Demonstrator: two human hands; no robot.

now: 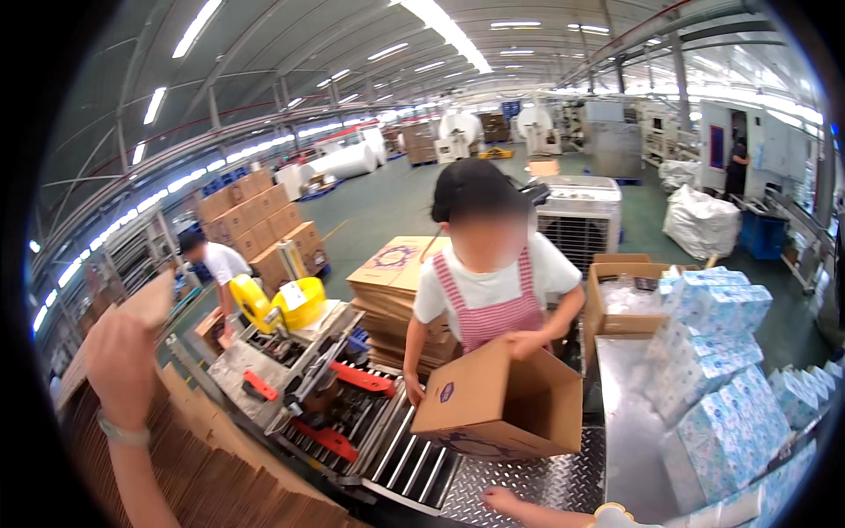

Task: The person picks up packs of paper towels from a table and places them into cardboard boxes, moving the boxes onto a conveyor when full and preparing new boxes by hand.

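Observation:
My left hand [121,370], raised at the left, is closed on the upper edge of a flat cardboard sheet [150,304]. Under that arm stands a dense row of flattened cardboard boxes [220,480]. My right hand [502,502] is low in the middle, over the diamond-patterned metal plate [475,484]; its fingers are curled in and nothing shows in them. Across from me, a person in a striped apron [502,312] holds a brown carton [475,396], tilted with its open end toward the right. That carton is apart from both my hands.
A roller conveyor with a tape machine [339,396] stands left of centre. Flattened cartons [400,260] are stacked behind it. At the right, blue-and-white packs [731,405] are piled beside a steel table [625,396]. An open carton [625,321] stands beyond. Another person [224,268] bends at the far left.

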